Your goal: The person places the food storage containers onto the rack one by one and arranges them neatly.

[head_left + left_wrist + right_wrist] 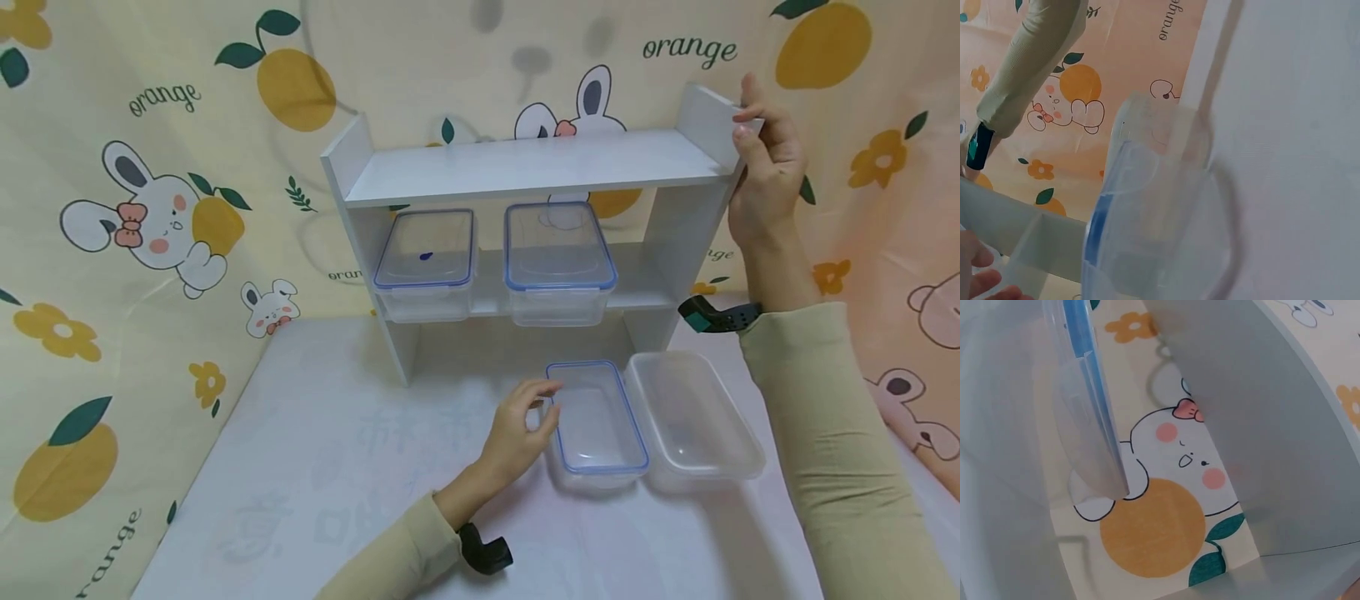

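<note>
A white two-tier shelf (540,162) stands against the patterned backdrop. My right hand (768,162) holds the top of its right side panel, with the thumb on the panel and one finger pointing up. My left hand (517,429) is beside the left edge of a clear food container with a blue-rimmed lid (600,417) on the table. Its fingers are loosely bent and apart in the left wrist view, with nothing held between them. Two more blue-rimmed containers, one on the left (425,262) and one on the right (558,262), sit on the shelf's middle board.
A frosted container without a blue rim (697,417) stands to the right of the lidded one on the table. A white cloth (315,467) covers the tabletop. Behind hangs a backdrop (420,50) printed with oranges and rabbits.
</note>
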Action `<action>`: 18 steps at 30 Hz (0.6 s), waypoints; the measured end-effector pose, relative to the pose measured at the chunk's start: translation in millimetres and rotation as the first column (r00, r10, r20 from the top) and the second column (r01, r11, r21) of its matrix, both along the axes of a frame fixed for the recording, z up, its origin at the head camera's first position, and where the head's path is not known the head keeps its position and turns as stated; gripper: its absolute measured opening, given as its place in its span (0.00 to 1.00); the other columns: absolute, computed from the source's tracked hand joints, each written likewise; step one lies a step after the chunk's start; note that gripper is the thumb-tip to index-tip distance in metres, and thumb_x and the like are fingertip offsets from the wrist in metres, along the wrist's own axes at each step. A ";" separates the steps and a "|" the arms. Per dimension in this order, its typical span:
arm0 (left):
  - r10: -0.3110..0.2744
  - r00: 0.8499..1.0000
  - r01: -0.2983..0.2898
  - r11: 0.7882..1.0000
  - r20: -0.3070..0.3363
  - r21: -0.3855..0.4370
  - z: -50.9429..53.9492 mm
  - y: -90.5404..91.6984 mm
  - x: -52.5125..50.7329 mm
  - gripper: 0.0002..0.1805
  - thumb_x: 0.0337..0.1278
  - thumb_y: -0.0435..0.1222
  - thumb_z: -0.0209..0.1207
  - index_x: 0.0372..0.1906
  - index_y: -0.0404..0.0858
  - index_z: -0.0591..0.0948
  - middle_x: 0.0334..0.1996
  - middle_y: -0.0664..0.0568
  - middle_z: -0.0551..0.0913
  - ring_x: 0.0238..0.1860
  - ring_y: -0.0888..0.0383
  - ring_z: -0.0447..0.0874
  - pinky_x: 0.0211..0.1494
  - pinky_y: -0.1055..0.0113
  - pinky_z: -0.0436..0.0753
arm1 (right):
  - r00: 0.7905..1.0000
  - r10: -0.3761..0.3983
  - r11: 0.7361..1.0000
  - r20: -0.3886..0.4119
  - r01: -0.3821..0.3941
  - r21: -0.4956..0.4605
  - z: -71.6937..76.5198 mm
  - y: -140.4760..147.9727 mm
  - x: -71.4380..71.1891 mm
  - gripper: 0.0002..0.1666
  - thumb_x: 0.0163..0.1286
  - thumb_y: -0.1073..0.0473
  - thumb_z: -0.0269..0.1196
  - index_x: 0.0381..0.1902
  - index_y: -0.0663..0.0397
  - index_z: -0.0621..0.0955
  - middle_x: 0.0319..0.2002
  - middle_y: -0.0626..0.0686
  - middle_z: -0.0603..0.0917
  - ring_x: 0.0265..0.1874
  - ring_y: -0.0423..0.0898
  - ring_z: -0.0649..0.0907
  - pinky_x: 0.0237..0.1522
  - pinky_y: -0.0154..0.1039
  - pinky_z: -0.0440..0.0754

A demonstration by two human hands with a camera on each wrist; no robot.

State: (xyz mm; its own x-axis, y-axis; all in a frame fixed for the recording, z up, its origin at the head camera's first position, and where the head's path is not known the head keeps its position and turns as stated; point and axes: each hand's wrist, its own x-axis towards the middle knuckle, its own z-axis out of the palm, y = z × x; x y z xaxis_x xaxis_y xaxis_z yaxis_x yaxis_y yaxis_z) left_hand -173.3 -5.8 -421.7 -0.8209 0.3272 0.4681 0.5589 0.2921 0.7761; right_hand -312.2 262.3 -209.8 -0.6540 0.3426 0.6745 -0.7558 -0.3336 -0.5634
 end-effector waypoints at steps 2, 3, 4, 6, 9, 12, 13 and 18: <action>-0.013 0.999 0.010 0.998 0.052 0.054 -3.5 -1.0 -1.5 0.17 0.64 0.31 0.54 0.56 0.30 0.76 0.53 0.38 0.80 0.55 0.46 0.80 0.59 0.60 0.82 | 1.000 -0.008 1.000 -0.025 0.008 0.005 -0.2 -0.4 -2.0 0.10 0.65 0.73 0.52 0.32 0.61 0.80 0.61 0.55 0.79 0.67 0.47 0.72 0.76 0.36 0.56; -0.017 0.997 0.011 0.997 0.077 0.077 -5.4 -1.4 -2.4 0.17 0.64 0.31 0.54 0.56 0.29 0.76 0.52 0.37 0.80 0.55 0.45 0.80 0.59 0.61 0.82 | 0.999 -0.020 1.000 -0.041 0.020 0.013 -0.5 -0.6 -3.1 0.09 0.65 0.73 0.52 0.32 0.62 0.80 0.57 0.55 0.82 0.65 0.49 0.73 0.75 0.37 0.57; -0.019 0.995 0.010 0.996 0.095 0.092 -7.6 -1.8 -3.2 0.17 0.64 0.31 0.53 0.55 0.29 0.76 0.52 0.36 0.80 0.55 0.45 0.80 0.59 0.62 0.82 | 0.998 -0.033 0.999 -0.059 0.034 0.022 -0.8 -0.6 -4.2 0.09 0.64 0.73 0.52 0.32 0.62 0.80 0.52 0.55 0.83 0.63 0.50 0.73 0.74 0.38 0.58; -0.019 0.992 0.004 0.993 0.123 0.121 -11.5 -2.3 -5.0 0.16 0.65 0.31 0.53 0.55 0.27 0.76 0.52 0.36 0.80 0.54 0.44 0.80 0.59 0.63 0.83 | 0.995 -0.053 0.998 -0.090 0.056 0.030 -1.1 -0.8 -6.3 0.09 0.63 0.73 0.53 0.32 0.63 0.80 0.45 0.54 0.84 0.60 0.53 0.73 0.73 0.40 0.59; -0.010 0.987 -0.013 0.989 0.158 0.145 -16.8 -2.6 -7.3 0.16 0.65 0.31 0.53 0.54 0.26 0.76 0.51 0.36 0.80 0.54 0.43 0.80 0.58 0.63 0.83 | 0.992 -0.069 0.997 -0.103 0.072 0.030 -1.6 -0.8 -8.3 0.08 0.63 0.73 0.53 0.32 0.62 0.80 0.42 0.54 0.84 0.59 0.53 0.74 0.73 0.40 0.59; 0.001 0.978 -0.038 0.984 0.210 0.173 -20.2 -2.6 -8.7 0.16 0.64 0.31 0.54 0.54 0.26 0.76 0.51 0.35 0.80 0.53 0.42 0.80 0.58 0.64 0.83 | 0.993 -0.072 0.997 -0.098 0.075 0.021 -1.5 -1.3 -9.4 0.08 0.63 0.73 0.52 0.32 0.63 0.79 0.41 0.54 0.84 0.58 0.53 0.74 0.73 0.40 0.59; 0.006 0.972 -0.050 0.982 0.235 0.181 -20.6 -2.7 -8.9 0.16 0.64 0.31 0.55 0.53 0.26 0.76 0.51 0.34 0.80 0.53 0.42 0.80 0.57 0.64 0.83 | 0.993 -0.074 0.997 -0.097 0.076 0.021 -1.6 -1.6 -9.6 0.08 0.63 0.73 0.52 0.32 0.63 0.79 0.41 0.54 0.84 0.58 0.53 0.74 0.73 0.40 0.59; 0.031 0.940 -0.108 0.972 0.341 0.209 -25.2 -3.1 -11.8 0.16 0.62 0.32 0.57 0.52 0.28 0.79 0.49 0.34 0.82 0.52 0.42 0.81 0.53 0.75 0.82 | 0.991 -0.089 0.995 -0.101 0.093 0.034 -2.5 -4.2 -10.0 0.09 0.63 0.72 0.52 0.32 0.61 0.79 0.42 0.54 0.83 0.59 0.53 0.74 0.73 0.39 0.59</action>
